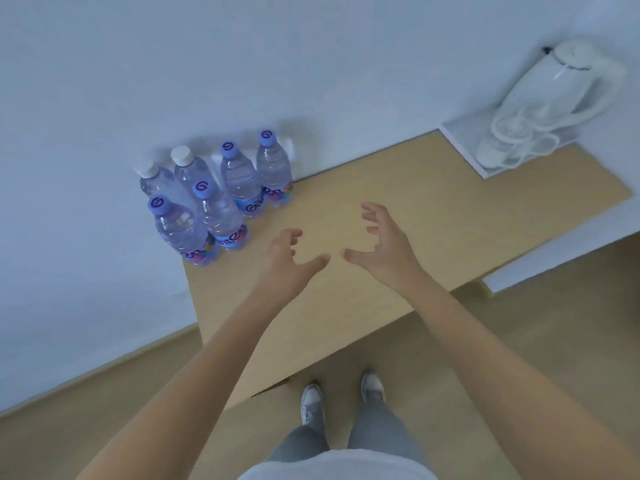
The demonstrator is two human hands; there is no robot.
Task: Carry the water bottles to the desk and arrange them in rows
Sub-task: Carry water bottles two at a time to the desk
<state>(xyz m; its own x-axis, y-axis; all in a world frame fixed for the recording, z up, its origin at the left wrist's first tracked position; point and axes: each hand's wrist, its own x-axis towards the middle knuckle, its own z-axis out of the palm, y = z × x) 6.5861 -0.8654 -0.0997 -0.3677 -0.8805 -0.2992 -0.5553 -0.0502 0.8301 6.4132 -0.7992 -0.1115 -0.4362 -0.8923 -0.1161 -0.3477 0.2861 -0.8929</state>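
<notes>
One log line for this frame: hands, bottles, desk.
left hand: open, empty | right hand: open, empty | water bottles: six upright, two rows, desk's far-left corner | desk: kettle at far right

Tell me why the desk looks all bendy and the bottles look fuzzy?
In the head view, the wide-angle lens bows the desk edge and tilts the water bottles outward; the whole frame is slightly soft, so their labels smear; the light is even and bluish, leaving faint shadows on the wall behind them.

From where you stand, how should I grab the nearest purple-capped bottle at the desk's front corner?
Wrap the left hand round the nearest purple-capped bottle at its clear body above the label, coming from its right: it stands upright, that side looks open, and other bottles crowd it behind.
</notes>
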